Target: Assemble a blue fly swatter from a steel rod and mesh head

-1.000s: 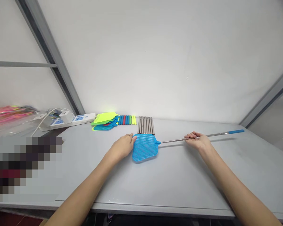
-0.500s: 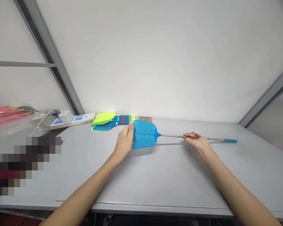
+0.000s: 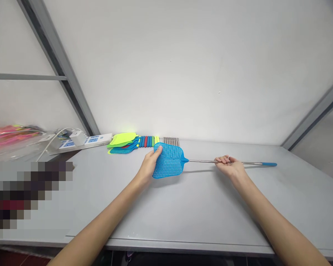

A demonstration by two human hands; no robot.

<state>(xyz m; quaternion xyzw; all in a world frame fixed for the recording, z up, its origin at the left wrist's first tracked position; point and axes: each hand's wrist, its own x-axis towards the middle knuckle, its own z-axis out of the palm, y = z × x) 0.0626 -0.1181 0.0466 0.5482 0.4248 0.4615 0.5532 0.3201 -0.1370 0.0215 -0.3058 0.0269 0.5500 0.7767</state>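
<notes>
A blue fly swatter (image 3: 169,161) with a perforated head, a thin metal rod and a blue grip is held level above the table. My left hand (image 3: 149,162) pinches the left edge of its head, thumb on top and the other fingers mostly hidden behind. Turned palm up, my right hand (image 3: 229,166) has its fingers curled round the middle of the rod. The blue grip (image 3: 269,164) extends to the right past that hand. Behind the head lie stacked swatter heads (image 3: 123,139) in yellow, green and blue.
Coloured grips (image 3: 148,141) and metal rods (image 3: 171,141) lie in rows by the wall. A white power strip (image 3: 100,139) with plugs and a cable is at the left, near a plastic bag (image 3: 13,138) of pink items. The grey table (image 3: 199,214) has a front edge close to me.
The swatter's head has tilted slightly and shifted a little left and down with my left hand. Its grip end has moved slightly left; both hands keep their hold.
</notes>
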